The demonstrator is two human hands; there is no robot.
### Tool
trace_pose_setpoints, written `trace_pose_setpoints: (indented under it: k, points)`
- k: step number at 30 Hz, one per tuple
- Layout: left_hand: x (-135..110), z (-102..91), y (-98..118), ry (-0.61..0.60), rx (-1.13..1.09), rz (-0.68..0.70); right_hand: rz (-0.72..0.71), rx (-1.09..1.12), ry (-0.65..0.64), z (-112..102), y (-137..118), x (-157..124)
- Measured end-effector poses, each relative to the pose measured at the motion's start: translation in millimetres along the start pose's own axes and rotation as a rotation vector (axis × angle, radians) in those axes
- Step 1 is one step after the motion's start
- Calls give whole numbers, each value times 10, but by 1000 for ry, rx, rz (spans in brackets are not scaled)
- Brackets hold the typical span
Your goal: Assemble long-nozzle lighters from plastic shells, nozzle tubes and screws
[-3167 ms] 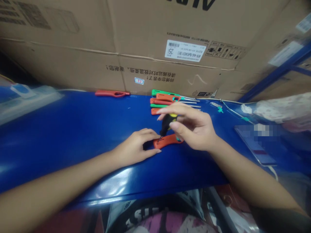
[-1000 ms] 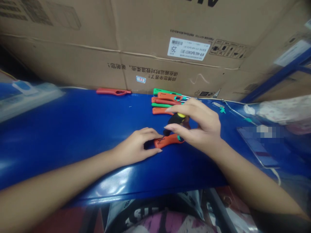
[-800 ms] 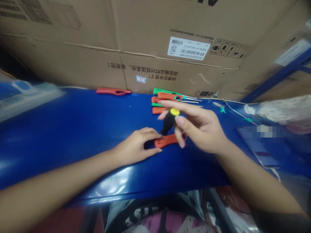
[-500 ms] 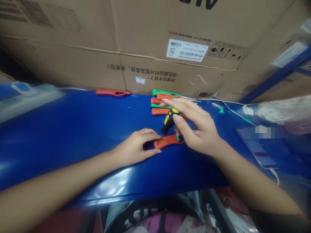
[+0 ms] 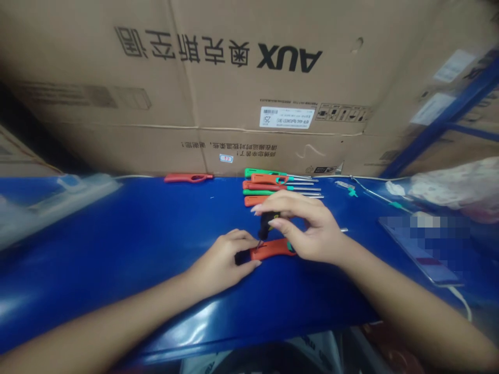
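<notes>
An orange long-nosed lighter (image 5: 275, 250) lies flat on the blue table top. My left hand (image 5: 230, 254) pinches its left end between thumb and fingers. My right hand (image 5: 312, 223) is closed round a screwdriver (image 5: 265, 225) with a black and yellow handle. Its shaft slants down and its tip meets the lighter near the left end. The right hand covers part of the lighter, and a bit of metal tube (image 5: 343, 229) shows beyond the wrist. Just behind the right hand lie several more lighters (image 5: 268, 186) in a stack of rows, green, orange and red.
A red lighter body (image 5: 189, 178) without a tube lies against the large cardboard box (image 5: 218, 104) at the back. Toward the right are a phone (image 5: 419, 252) with a white cable, a thin metal rod (image 5: 374, 195) and a pale cloth (image 5: 456, 187). At left stands a blurred clear container (image 5: 58, 210).
The camera view has tilted up, so more of the box shows. The screwdriver handle has turned in my right hand's fingers and shows less yellow. My left hand still holds the lighter.
</notes>
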State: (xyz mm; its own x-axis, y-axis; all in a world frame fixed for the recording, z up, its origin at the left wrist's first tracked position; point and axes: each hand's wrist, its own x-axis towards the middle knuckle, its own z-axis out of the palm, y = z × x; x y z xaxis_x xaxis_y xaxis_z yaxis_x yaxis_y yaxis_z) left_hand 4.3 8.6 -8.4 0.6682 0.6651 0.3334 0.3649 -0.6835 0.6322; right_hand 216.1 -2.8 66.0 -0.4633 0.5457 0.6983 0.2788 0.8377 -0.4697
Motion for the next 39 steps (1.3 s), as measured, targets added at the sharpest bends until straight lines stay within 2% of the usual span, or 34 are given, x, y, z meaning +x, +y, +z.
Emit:
trace_pose_setpoints:
  k: [4,8,11,14,16,18,19,22,24,25,30,35,39]
  points:
    - [0,32,-9,7,-8,-3,-121,-90,42,38,-25,-20]
    - [10,25,-1,4,0,-13,-117,-89,0,106,-62,-38]
    - [18,-75,31,-59,66,-35,-61,-73,88,87,-82,-30]
    - [24,-230,60,-162,162,-96,49,-96,262,-96,-81,-21]
    - [27,-308,70,-213,221,-127,39,-259,320,-306,-35,-38]
    - [31,-337,70,-226,255,-127,-36,-544,245,-540,73,-90]
    - [33,-333,68,-222,265,-116,-9,-668,180,-650,150,-130]
    - [46,-278,59,-209,287,-69,313,-875,42,-904,442,-299]
    - [65,-242,59,-217,293,-57,593,-944,-37,-1007,633,-423]
    - [79,-231,61,-221,291,-56,668,-955,-49,-1044,713,-480]
    - [211,-271,40,-204,268,-61,924,-958,-92,-1167,933,-661]
    - [455,-426,-88,-88,310,-17,1179,-863,-271,-1217,1017,-738]
    - [763,-533,-232,10,387,16,1226,-816,-370,-1208,1063,-755]
